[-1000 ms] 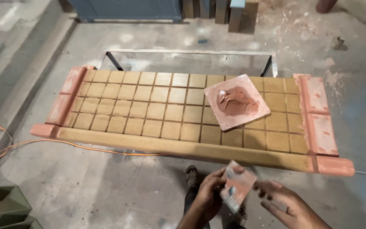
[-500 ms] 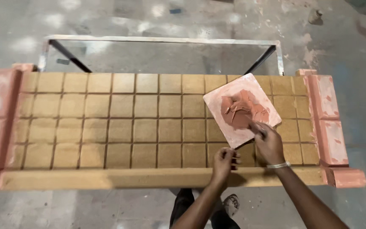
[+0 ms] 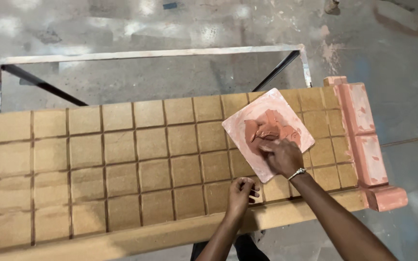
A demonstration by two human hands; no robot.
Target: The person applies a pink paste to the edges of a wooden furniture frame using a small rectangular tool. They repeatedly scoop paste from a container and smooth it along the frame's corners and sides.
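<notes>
While your right hand (image 3: 280, 155) digs, fingers curled, into red paste (image 3: 269, 129) on the square tile (image 3: 247, 121), your loosely closed, seemingly empty left hand (image 3: 240, 192) rests just below; pressing could skid the tile.

Bare forearms, no sleeves; a silver bracelet (image 3: 296, 173) circles the right wrist.

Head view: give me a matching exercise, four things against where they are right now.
Things:
1. right hand
2. left hand
3. square tile
4. metal frame

Places:
A. on the floor beyond the grid panel
B. lying on the panel's right part, paste heaped on it
C. on the paste at the tile's near side
D. on the panel near its front edge, below the tile

Pairs: 1-C, 2-D, 3-B, 4-A
</notes>
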